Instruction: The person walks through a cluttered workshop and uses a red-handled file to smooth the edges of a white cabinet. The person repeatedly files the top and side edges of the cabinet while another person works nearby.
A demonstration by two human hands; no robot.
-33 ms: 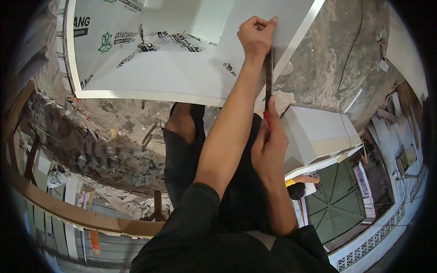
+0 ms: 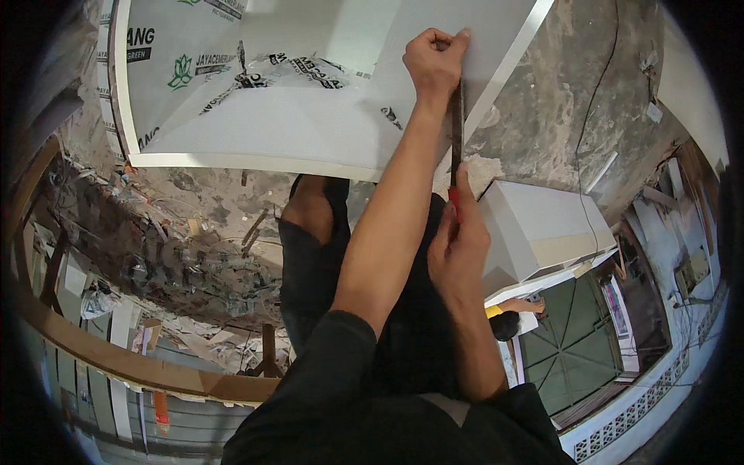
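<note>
We see right hand point(image 2: 463, 248), 3 o'clock, closed round handle of red-handled flat file point(image 2: 457, 143), 1 o'clock, beside white cabinet point(image 2: 310, 116) at 12. Left hand point(image 2: 435, 66), 1 o'clock, half-curled, grip hidden. Pale edging point(image 2: 256, 163) already on; printed film point(image 2: 310, 70) inside; remainder, we can't tell.

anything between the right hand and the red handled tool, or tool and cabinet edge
Nothing visible: the right hand grips the long, dark tool by its red handle; nothing shows between it and the pale edge of the white box cabinet. The left hand is by the tool's far end.
</note>
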